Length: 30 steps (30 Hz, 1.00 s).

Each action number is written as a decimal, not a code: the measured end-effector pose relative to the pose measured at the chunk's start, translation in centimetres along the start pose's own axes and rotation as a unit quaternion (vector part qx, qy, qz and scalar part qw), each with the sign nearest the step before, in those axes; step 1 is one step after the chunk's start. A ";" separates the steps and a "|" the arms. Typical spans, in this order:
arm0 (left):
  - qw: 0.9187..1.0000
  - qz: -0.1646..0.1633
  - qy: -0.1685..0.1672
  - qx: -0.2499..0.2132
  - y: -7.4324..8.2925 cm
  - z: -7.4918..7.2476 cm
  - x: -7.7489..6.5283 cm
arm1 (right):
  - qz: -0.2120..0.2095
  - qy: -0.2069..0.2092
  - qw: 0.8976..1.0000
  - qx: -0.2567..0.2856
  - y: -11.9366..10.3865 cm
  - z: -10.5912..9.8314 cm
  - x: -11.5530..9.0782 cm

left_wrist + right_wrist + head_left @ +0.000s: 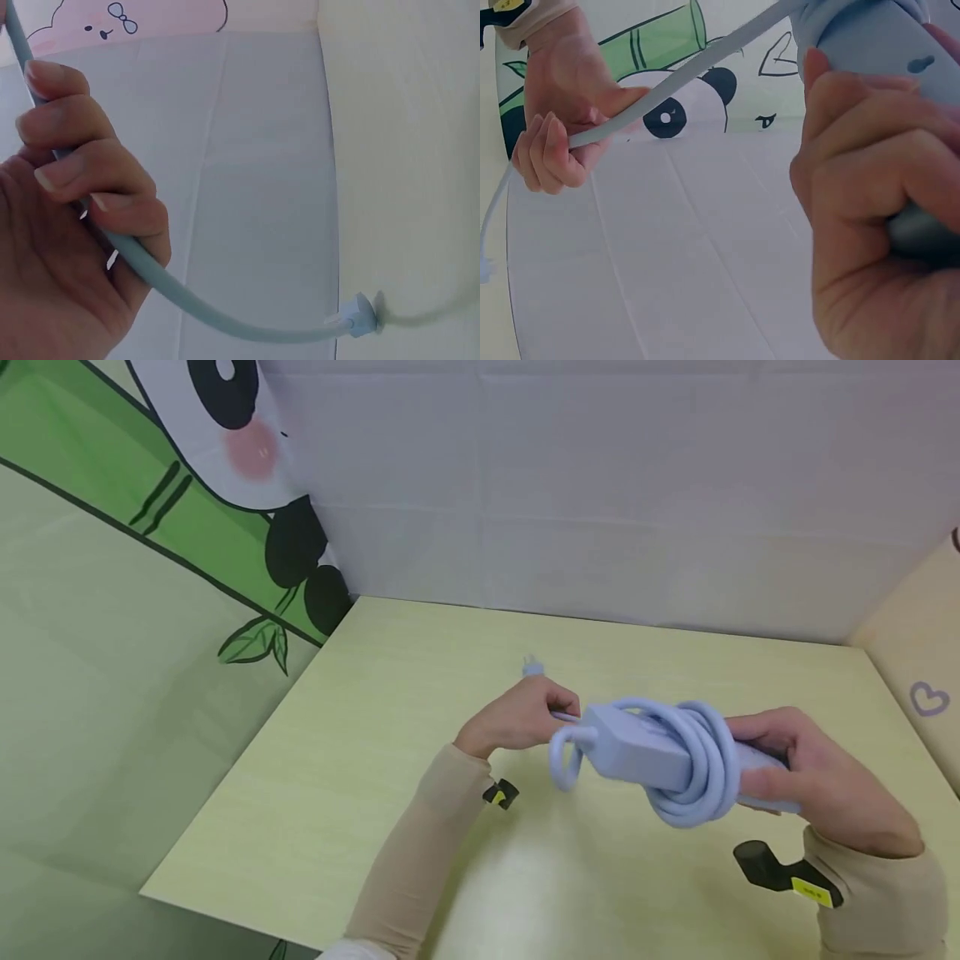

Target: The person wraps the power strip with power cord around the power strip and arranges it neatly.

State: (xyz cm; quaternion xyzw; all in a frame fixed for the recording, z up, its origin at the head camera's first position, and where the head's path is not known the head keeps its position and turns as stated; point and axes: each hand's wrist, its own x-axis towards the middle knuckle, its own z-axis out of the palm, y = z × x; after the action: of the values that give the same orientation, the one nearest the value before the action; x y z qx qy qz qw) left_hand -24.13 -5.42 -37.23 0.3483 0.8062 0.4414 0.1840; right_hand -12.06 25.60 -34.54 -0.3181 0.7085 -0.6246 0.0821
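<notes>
A white power strip (637, 752) with its cord (701, 768) wound in several loops around the middle is held above the table. My right hand (832, 777) grips it by its right end. My left hand (525, 714) has its fingers curled round the cord's free length, left of the strip. In the left wrist view the cord (232, 326) runs out below those fingers to the plug (361, 315) near the tabletop. A keyhole slot shows on the strip's underside (885, 45) in the right wrist view, where my right fingers (870, 165) wrap around it.
Both hands are over a pale wooden table (315, 793). A grey-white cloth wall (600, 510) stands along its back edge. Panda-and-bamboo printed cloth (150, 610) hangs at the left, and a cream panel with a heart (929, 699) at the right.
</notes>
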 end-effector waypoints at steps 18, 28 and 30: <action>0.953 -0.021 0.239 0.182 0.5 -0.3 -0.3 | 0.082 -0.096 0.966 -0.227 -1.8 1.5 1.1; 0.926 0.052 0.309 0.210 1.0 -0.4 -0.5 | 0.108 -0.092 0.951 -0.273 -1.7 2.1 1.6; 0.923 0.062 0.314 0.213 1.2 -0.4 -0.5 | 0.115 -0.086 0.948 -0.283 -1.7 2.4 1.7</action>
State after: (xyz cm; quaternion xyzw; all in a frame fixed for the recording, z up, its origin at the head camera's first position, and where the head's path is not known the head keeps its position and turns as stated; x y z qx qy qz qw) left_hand -23.51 -5.60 -36.01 0.2723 0.8743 0.3566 -0.1852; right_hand -11.62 22.65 -32.99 -0.2971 0.8780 -0.3554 0.1204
